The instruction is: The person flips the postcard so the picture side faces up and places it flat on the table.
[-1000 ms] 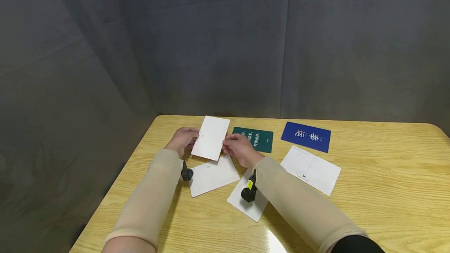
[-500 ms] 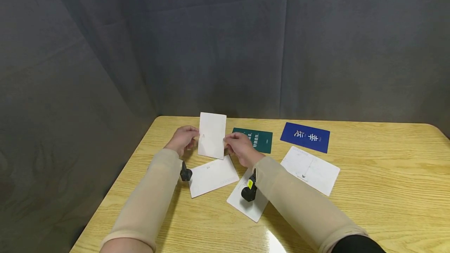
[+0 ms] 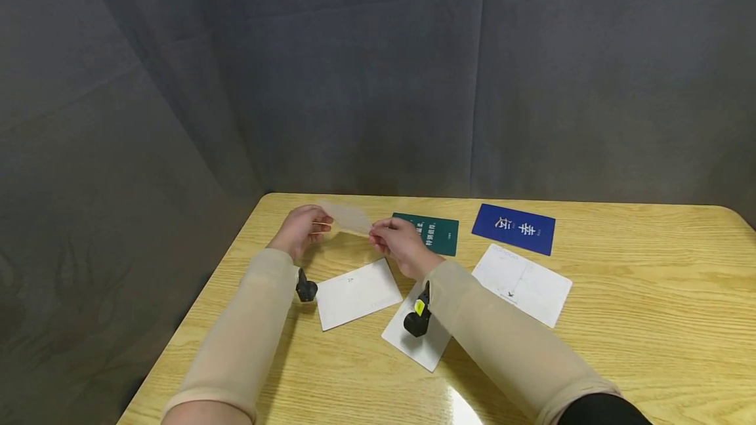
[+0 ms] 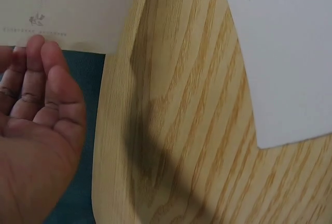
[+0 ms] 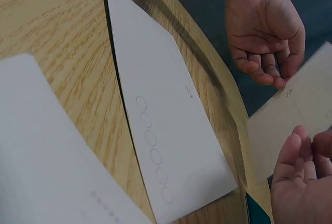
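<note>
Both hands hold a white postcard [image 3: 350,217] over the far left of the table. My left hand [image 3: 302,231] pinches its left short end between thumb and fingers. At the other end, my right hand [image 3: 404,246] pinches it too. The postcard tilts steeply, so the head view catches it foreshortened. Below the hands, a second white postcard [image 3: 359,294] lies flat, and in the right wrist view it shows a row of printed circles. Another white postcard [image 3: 416,340] lies partly under the right forearm. A green card [image 3: 441,236] with white characters sits just beyond the right hand, which partly covers it.
Farther right, a blue card [image 3: 514,229] with large light characters lies near the back edge. In front of it is a further white postcard [image 3: 522,285]. Dark cloth [image 3: 366,77] hangs behind the wooden table [image 3: 650,320] and along its left side.
The held postcard has tipped from nearly upright, facing me, to a steep slant showing little of its face. My left hand has shifted slightly left and away. The cards on the table have stayed put.
</note>
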A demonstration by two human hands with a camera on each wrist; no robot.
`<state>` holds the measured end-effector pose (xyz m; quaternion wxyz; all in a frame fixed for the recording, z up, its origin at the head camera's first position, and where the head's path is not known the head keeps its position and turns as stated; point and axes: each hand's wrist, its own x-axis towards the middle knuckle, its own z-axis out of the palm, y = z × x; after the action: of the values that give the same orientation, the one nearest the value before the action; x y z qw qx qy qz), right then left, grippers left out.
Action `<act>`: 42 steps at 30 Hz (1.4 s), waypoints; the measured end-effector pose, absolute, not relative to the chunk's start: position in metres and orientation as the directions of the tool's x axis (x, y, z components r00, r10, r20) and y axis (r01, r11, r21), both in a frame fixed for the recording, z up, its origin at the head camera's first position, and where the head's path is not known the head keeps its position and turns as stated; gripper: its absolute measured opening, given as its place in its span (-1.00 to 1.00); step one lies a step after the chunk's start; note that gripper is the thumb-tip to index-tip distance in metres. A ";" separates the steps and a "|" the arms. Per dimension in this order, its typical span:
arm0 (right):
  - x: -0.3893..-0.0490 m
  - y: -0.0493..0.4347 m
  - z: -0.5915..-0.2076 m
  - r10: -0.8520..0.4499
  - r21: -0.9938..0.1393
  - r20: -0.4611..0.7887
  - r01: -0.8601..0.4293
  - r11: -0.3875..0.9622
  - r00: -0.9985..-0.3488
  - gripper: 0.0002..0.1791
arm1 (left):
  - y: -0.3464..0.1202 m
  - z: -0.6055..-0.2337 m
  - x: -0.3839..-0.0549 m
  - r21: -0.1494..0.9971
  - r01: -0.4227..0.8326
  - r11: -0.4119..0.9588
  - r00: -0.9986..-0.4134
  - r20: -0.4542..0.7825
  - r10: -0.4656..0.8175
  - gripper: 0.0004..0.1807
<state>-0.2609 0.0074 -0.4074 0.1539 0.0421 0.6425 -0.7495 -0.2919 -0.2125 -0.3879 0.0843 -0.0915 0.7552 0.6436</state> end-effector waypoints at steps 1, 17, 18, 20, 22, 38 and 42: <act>-0.261 0.008 -0.407 -0.178 -0.949 -0.261 0.286 -0.135 -0.949 -0.76 | -0.213 -0.387 -0.291 0.958 -0.247 0.145 -0.969 -0.246 -0.028 -0.71; -0.258 0.007 -0.409 -0.134 -0.951 -0.264 0.281 -0.129 -0.955 -0.78 | -0.213 -0.393 -0.291 0.938 -0.283 0.199 -0.959 -0.280 -0.042 -0.63; -0.258 0.007 -0.410 -0.130 -0.951 -0.264 0.281 -0.130 -0.956 -0.77 | -0.213 -0.394 -0.291 0.937 -0.284 0.205 -0.959 -0.281 -0.046 -0.64; -0.258 0.007 -0.411 -0.122 -0.951 -0.267 0.282 -0.130 -0.956 -0.73 | -0.214 -0.396 -0.292 0.932 -0.285 0.222 -0.958 -0.279 -0.059 -0.67; -0.258 0.006 -0.413 -0.117 -0.949 -0.275 0.289 -0.129 -0.954 -0.70 | -0.214 -0.398 -0.291 0.929 -0.280 0.240 -0.960 -0.271 -0.070 -0.69; -0.254 0.003 -0.415 -0.225 -0.937 -0.324 0.345 -0.061 -0.919 -0.46 | -0.210 -0.409 -0.290 0.890 -0.267 0.370 -0.959 -0.207 -0.194 -0.72; -0.252 0.003 -0.415 -0.245 -0.930 -0.331 0.359 -0.077 -0.911 -0.46 | -0.208 -0.409 -0.288 0.860 -0.279 0.427 -0.957 -0.214 -0.195 -0.68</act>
<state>-0.2521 0.0027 -0.4148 0.2061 0.0438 0.6473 -0.7325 -0.2884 -0.2081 -0.4094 0.0408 -0.1403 0.8438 0.5164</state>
